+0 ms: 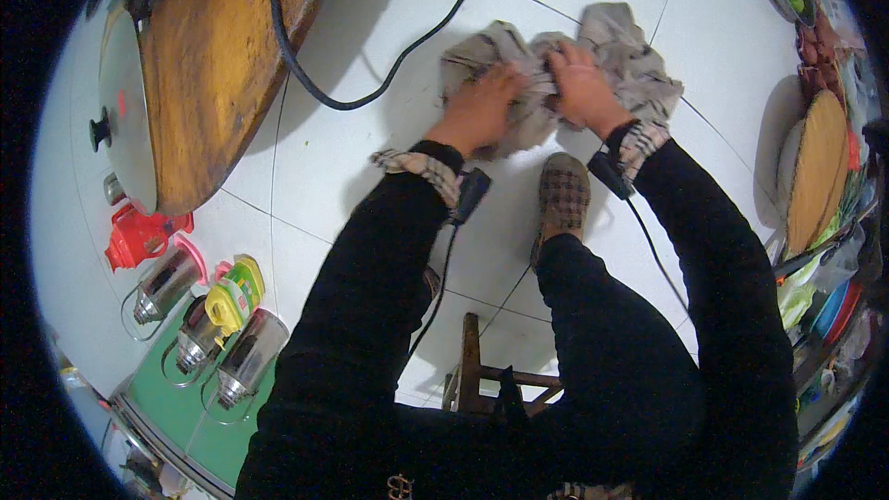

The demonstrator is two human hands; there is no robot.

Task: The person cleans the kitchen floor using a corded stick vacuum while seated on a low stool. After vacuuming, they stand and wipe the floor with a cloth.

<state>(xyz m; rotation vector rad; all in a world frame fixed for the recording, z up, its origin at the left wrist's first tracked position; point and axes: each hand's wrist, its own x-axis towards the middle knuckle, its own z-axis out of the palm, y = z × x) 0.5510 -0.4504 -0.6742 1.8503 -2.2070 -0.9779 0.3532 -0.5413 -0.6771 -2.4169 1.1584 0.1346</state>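
Observation:
A crumpled grey-beige cloth with dark stripes (628, 59) is bunched up in front of me, above the white tiled floor. My left hand (486, 107) grips its left part, the fingers blurred and partly sunk in the folds. Close beside it, my right hand (587, 87) clasps the middle of the cloth, where the fabric bunches between both hands. A further part of the cloth spreads out to the right of my right hand. Black devices with cables hang at both wrists, by the checked cuffs.
A wooden table (208, 76) with a pan lid (128, 111) stands at the left, near a looped black cable (340, 105). Metal vacuum flasks (253, 354), a red one (142, 236) and a yellow bottle (236, 295) are lower left. Vegetables and a round wooden board (819, 173) line the right.

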